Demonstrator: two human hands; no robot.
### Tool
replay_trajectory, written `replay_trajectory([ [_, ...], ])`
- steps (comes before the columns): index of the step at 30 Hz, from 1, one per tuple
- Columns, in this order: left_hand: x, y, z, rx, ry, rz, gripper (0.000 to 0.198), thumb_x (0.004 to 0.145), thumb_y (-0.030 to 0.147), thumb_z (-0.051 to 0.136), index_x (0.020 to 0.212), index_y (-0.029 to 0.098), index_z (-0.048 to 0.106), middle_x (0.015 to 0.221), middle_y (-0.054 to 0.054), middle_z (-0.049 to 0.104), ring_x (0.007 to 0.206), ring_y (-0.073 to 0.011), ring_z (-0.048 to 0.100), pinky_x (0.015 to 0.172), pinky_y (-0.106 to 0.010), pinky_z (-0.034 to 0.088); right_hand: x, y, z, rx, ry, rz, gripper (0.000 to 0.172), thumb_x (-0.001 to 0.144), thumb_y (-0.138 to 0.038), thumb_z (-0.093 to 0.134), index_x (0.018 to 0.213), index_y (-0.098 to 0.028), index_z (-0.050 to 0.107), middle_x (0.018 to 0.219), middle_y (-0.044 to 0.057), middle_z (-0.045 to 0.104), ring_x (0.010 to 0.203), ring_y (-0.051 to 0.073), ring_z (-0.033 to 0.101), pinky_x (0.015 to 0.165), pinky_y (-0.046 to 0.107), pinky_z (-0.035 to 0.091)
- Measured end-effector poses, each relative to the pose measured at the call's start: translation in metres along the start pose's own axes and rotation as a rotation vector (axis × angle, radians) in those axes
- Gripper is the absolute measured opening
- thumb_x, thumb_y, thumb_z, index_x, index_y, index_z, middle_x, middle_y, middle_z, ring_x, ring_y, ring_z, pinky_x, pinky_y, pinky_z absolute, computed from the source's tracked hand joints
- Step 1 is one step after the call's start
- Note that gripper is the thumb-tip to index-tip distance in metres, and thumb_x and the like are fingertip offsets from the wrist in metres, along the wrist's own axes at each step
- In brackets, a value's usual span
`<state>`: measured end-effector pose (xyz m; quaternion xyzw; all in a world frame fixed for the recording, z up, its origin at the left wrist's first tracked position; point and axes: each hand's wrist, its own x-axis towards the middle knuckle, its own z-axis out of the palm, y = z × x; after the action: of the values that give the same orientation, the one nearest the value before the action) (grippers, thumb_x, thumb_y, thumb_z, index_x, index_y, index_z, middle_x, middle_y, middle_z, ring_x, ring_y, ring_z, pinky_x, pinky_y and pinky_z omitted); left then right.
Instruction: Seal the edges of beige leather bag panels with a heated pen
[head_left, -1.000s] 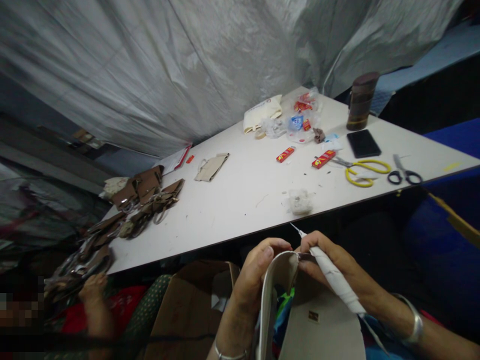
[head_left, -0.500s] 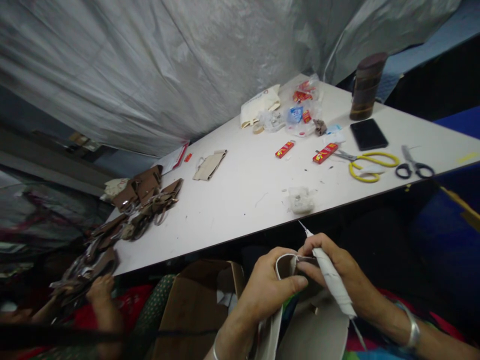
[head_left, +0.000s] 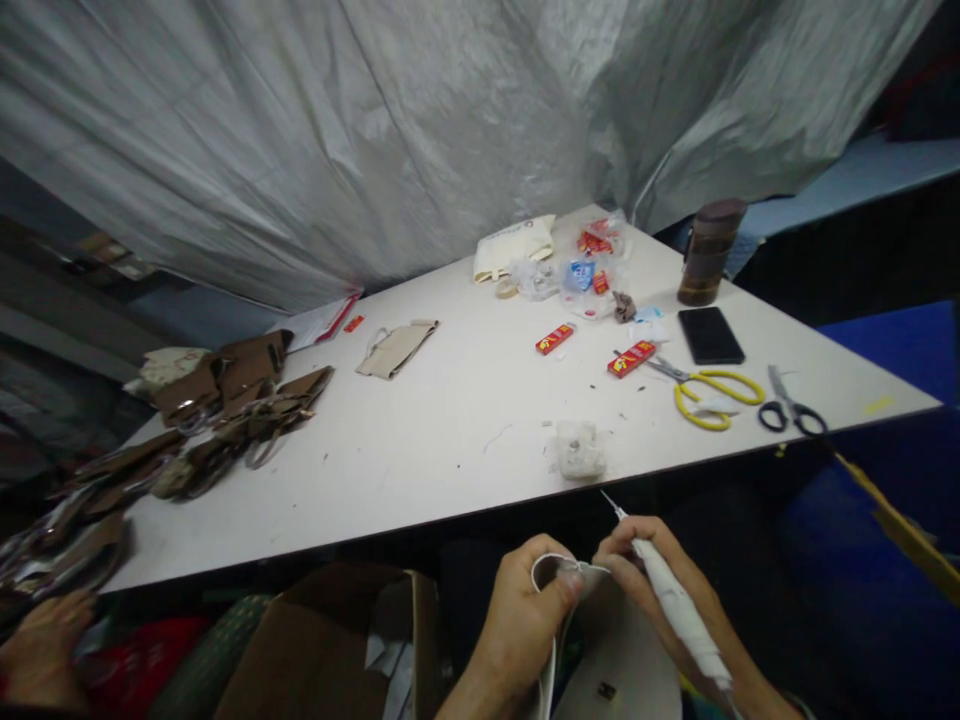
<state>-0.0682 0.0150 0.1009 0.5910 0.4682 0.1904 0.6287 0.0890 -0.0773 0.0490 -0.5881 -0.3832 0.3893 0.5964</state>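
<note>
Just below the table's front edge, my left hand (head_left: 525, 600) is closed on a pale, curved sheet-like piece (head_left: 619, 650), with the thumb over its folded upper edge. A small dark fitting (head_left: 607, 690) shows low on that piece. My right hand (head_left: 660, 575) pinches the same piece's edge between thumb and finger. It also holds a white-wrapped tool (head_left: 682, 612) with a thin pointed tip that points up and left toward the table.
The white table (head_left: 420, 450) bears a clear packet (head_left: 580, 450), yellow-handled scissors (head_left: 712, 390), black scissors (head_left: 791, 405), a phone (head_left: 711, 335), a bottle (head_left: 711, 252) and brown bags (head_left: 255, 370). Lower left are an open carton (head_left: 300, 640) and another person's hand (head_left: 49, 635).
The view has shifted, so the table sits lower. My left thumb has come down onto the piece's edge, and my right fingers have moved along it. The other person's hand is lower and further left.
</note>
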Motion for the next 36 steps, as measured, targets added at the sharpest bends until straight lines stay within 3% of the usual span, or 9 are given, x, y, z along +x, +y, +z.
replay_trajectory([
  [3,0.016,-0.009,0.002,-0.139,0.028,-0.062,0.035,0.065,0.043,0.084,0.072,0.016,0.062,0.061,0.002,0.053,0.06,-0.0119,0.041,0.058,-0.026,0.032,0.013,0.011,-0.014,0.058,0.117,-0.031,0.03,0.105,-0.053,0.056,0.116,-0.026,0.058,0.092,0.004,0.075,0.083,0.021,0.074,0.079,0.03,0.062],
  [5,0.027,-0.017,0.004,-0.244,0.05,-0.12,0.039,0.059,0.043,0.087,0.07,0.015,0.062,0.06,0.003,0.053,0.058,-0.0113,0.041,0.057,-0.026,0.031,0.024,0.016,-0.024,-0.006,0.166,-0.047,0.038,0.104,-0.057,0.055,0.121,-0.024,0.062,0.09,0.004,0.075,0.08,0.021,0.073,0.077,0.03,0.062],
  [10,0.043,-0.036,0.019,-0.343,0.05,-0.271,0.039,0.05,0.038,0.089,0.068,0.014,0.064,0.057,0.002,0.055,0.055,-0.0114,0.044,0.056,-0.026,0.031,0.052,0.02,-0.041,-0.274,0.265,-0.002,0.042,0.098,-0.062,0.061,0.11,-0.023,0.071,0.089,0.004,0.073,0.077,0.021,0.068,0.073,0.031,0.058],
  [14,0.045,-0.045,0.026,-0.356,-0.006,-0.31,0.036,0.051,0.037,0.086,0.07,0.013,0.067,0.058,0.0,0.058,0.054,-0.012,0.046,0.056,-0.027,0.032,0.069,0.02,-0.039,-0.314,0.279,0.003,0.037,0.093,-0.059,0.069,0.102,-0.023,0.068,0.08,0.0,0.071,0.072,0.021,0.066,0.068,0.031,0.054],
  [18,0.047,-0.044,0.021,-0.313,-0.047,-0.3,0.032,0.057,0.036,0.081,0.074,0.013,0.068,0.061,-0.001,0.059,0.055,-0.0127,0.047,0.055,-0.027,0.033,0.078,0.025,-0.034,-0.305,0.283,-0.042,0.035,0.093,-0.056,0.071,0.101,-0.022,0.072,0.091,0.004,0.075,0.078,0.023,0.069,0.071,0.033,0.055],
  [24,0.05,-0.036,0.016,-0.166,-0.006,-0.247,0.015,0.066,0.027,0.07,0.075,0.015,0.067,0.061,0.002,0.055,0.058,-0.0127,0.047,0.057,-0.026,0.033,0.081,0.029,-0.029,-0.317,0.264,-0.088,0.029,0.096,-0.051,0.071,0.1,-0.023,0.073,0.093,0.003,0.076,0.082,0.023,0.071,0.08,0.033,0.057],
  [36,0.052,-0.041,0.012,-0.157,0.004,-0.257,0.018,0.068,0.029,0.075,0.076,0.015,0.067,0.06,0.002,0.057,0.055,-0.0127,0.047,0.054,-0.025,0.033,0.086,0.032,-0.023,-0.415,0.216,-0.24,0.023,0.099,-0.045,0.07,0.104,-0.023,0.073,0.099,0.006,0.078,0.087,0.024,0.074,0.085,0.036,0.059],
])
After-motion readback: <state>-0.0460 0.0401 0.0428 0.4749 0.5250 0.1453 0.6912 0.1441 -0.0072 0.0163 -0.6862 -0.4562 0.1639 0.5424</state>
